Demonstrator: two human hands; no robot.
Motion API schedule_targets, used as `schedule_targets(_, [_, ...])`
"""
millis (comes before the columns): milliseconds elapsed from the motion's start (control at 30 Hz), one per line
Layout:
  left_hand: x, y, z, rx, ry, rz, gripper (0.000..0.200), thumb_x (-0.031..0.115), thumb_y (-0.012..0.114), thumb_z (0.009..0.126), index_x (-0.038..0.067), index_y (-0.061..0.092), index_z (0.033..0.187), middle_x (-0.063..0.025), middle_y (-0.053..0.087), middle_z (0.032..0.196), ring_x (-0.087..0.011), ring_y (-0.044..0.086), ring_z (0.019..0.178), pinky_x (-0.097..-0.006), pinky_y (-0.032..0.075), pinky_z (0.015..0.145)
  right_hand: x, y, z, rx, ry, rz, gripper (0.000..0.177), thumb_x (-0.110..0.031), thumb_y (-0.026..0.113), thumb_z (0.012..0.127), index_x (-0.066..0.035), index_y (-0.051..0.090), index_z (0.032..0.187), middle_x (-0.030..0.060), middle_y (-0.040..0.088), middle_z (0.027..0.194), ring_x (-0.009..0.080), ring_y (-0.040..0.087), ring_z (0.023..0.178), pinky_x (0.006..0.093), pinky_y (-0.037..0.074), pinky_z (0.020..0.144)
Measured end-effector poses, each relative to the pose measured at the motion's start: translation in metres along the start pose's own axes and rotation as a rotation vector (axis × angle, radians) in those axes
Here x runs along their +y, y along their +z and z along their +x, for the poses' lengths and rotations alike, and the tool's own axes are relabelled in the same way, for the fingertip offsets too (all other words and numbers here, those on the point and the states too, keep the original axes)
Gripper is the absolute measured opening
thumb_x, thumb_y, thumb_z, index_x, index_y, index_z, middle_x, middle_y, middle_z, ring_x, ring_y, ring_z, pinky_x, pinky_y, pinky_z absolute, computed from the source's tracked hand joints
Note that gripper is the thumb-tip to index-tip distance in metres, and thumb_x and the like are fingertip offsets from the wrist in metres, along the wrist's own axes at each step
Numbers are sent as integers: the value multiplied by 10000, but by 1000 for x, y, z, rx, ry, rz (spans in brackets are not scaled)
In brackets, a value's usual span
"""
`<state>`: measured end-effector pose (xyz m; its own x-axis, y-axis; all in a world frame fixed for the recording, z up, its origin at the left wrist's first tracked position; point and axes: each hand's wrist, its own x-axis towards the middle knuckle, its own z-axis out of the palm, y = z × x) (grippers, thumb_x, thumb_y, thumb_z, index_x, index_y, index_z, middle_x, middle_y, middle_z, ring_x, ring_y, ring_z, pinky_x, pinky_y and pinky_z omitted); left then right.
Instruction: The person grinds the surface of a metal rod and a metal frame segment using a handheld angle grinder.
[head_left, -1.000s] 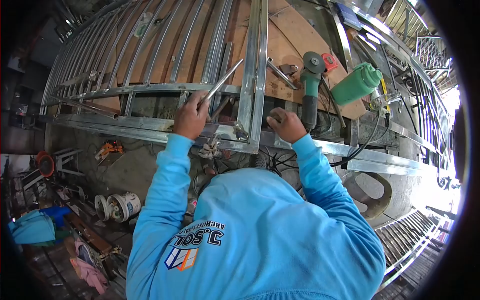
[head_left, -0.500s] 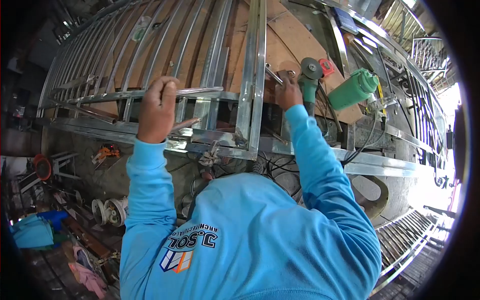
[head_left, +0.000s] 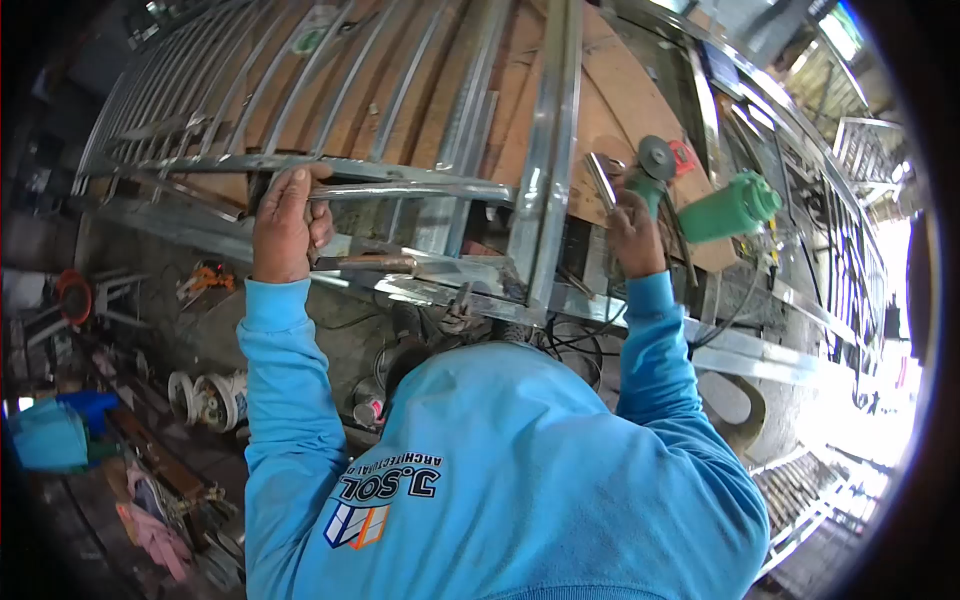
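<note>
Head view: left hand (head_left: 283, 228) has the shiny tube (head_left: 410, 190) gripped by one end, over the metal frame (head_left: 548, 150) — looks stiff, lightish, maybe slippery, so mid-length should balance better. Right hand (head_left: 636, 238) is by the short pipe (head_left: 600, 181) and grinder (head_left: 651, 184) — can't tell if it's gripping.

Sweatshirt (head_left: 500, 460) light blue; bottle (head_left: 722, 209) green; tape measure (head_left: 683, 158) red.
</note>
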<state>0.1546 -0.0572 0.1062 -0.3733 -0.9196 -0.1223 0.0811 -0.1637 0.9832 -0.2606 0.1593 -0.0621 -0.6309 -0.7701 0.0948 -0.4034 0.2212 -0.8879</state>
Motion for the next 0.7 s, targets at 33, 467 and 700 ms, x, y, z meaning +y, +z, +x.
schedule_targets(33, [-5,12,8,-70,-57,-8,330,357,531,1063,61,646,1150,10,476,712,-67,431,526,-236,333,459,-21,-10,-18,-6,34,46,416,-234,583,991,-1,548,1334,107,678,901,218,642,756,344,505,676])
schedule_targets(467, [-107,111,64,-462,-337,453,284,367,526,1064,104,628,1094,22,485,724,-72,469,537,-252,400,469,-43,-72,-171,-169,-5,-166,327,-141,656,958,-25,601,1259,196,664,1062,395,666,950,421,523,817])
schedule_targets(700, [-109,114,66,-436,-289,520,316,399,633,1006,94,622,1089,27,507,740,-68,466,534,-243,407,473,-48,-70,-152,-211,-13,-176,335,-125,660,950,-30,607,1267,204,669,1111,409,667,997,437,530,846])
